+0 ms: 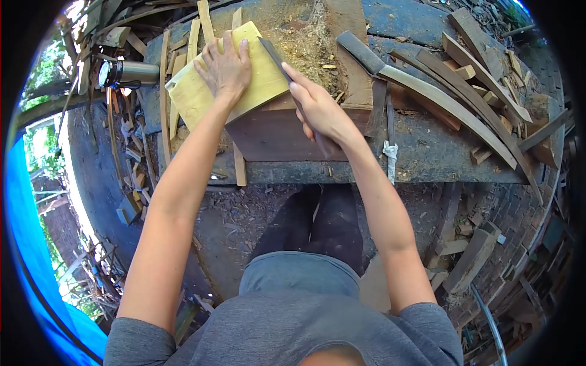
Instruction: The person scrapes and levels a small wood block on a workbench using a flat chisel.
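My left hand [227, 68] lies flat on a pale yellow wooden board [268, 76], its fingers spread toward the far edge. The board rests at an angle across a thick dark wooden block [268, 137]. In my closed right hand [314, 104] is a long dark-bladed knife [276, 56]. Its blade runs along the right edge of the board, tip pointing away from me. The brown handle end shows below my palm, while the rest of the grip is hidden by my fingers.
On the right of the bench lies an adze-like tool [427, 88] with a long curved handle, beside several wood strips [482, 76]. A metal flask [131, 73] lies at the left. Sawdust and chips [293, 43] cover the far middle. Wood scraps [470, 262] litter the ground.
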A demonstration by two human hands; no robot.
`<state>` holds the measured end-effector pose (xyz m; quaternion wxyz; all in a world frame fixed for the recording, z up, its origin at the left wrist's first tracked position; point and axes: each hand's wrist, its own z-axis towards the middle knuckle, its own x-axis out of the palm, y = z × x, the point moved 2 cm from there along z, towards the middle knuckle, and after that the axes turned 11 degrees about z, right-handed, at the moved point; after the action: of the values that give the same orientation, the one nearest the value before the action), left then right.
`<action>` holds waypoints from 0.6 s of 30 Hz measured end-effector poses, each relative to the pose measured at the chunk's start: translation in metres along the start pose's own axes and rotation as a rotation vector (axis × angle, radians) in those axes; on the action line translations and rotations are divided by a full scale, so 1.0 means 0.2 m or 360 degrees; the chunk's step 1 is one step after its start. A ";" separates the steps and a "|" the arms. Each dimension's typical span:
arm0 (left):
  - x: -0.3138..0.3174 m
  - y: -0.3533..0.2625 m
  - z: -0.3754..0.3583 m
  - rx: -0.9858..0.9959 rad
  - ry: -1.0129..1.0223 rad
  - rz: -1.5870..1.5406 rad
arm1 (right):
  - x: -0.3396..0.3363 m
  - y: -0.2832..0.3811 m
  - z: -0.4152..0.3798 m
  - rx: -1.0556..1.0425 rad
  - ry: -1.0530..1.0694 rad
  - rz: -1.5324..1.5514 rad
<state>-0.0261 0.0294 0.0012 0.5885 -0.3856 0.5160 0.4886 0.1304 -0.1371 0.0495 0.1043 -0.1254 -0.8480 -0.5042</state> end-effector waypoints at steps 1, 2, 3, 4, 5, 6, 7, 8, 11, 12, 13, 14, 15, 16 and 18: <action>0.00 0.00 0.00 -0.0014 0.0019 0.0009 | 0.00 0.00 0.03 -0.0017 -0.0011 -0.0045; 0.00 0.00 -0.01 -0.0030 0.0041 0.0016 | 0.00 -0.02 -0.01 -0.0051 0.0004 -0.0091; 0.01 0.00 -0.01 -0.0014 0.0046 0.0022 | 0.00 -0.04 -0.09 -0.0051 -0.0005 -0.0075; 0.01 0.00 -0.01 -0.0023 0.0042 0.0025 | -0.03 -0.06 -0.19 0.0044 -0.0011 -0.0096; 0.02 0.00 -0.01 -0.0039 0.0042 0.0027 | -0.04 -0.08 -0.24 0.0144 -0.0012 -0.0121; 0.01 0.01 0.00 -0.0039 0.0047 0.0029 | -0.03 -0.08 -0.26 0.0146 -0.0025 -0.0097; 0.01 0.01 -0.01 -0.0029 0.0055 0.0005 | -0.02 -0.07 -0.23 0.0155 -0.0025 -0.0089; 0.00 0.00 -0.01 -0.0015 0.0055 -0.0023 | -0.01 -0.04 -0.15 0.0071 -0.0008 -0.0093; -0.02 0.00 -0.01 -0.0010 0.0092 -0.0004 | 0.00 0.02 0.07 -0.0101 -0.0001 -0.0118; -0.02 -0.01 -0.01 0.0003 0.0091 0.0006 | 0.00 0.03 0.06 -0.0064 0.0001 -0.0130; -0.02 -0.01 -0.02 -0.0016 0.0090 0.0003 | -0.01 0.03 0.04 -0.0015 0.0004 -0.0144; -0.02 -0.01 -0.01 -0.0029 0.0084 -0.0008 | -0.02 0.04 -0.06 0.0009 0.0017 -0.0189; -0.01 -0.01 0.00 -0.0028 0.0083 -0.0016 | -0.04 0.01 -0.13 0.0008 0.0011 -0.0195; -0.01 -0.01 0.00 -0.0022 0.0066 -0.0017 | -0.04 -0.02 -0.17 0.0081 0.0016 -0.0110; 0.01 0.00 -0.03 -0.0012 0.0073 -0.0016 | -0.04 -0.02 -0.17 0.0170 0.0039 -0.0022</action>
<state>-0.0285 0.0234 -0.0016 0.5775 -0.4015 0.5256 0.4786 0.1384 -0.1691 0.0601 0.1176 -0.1076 -0.8733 -0.4603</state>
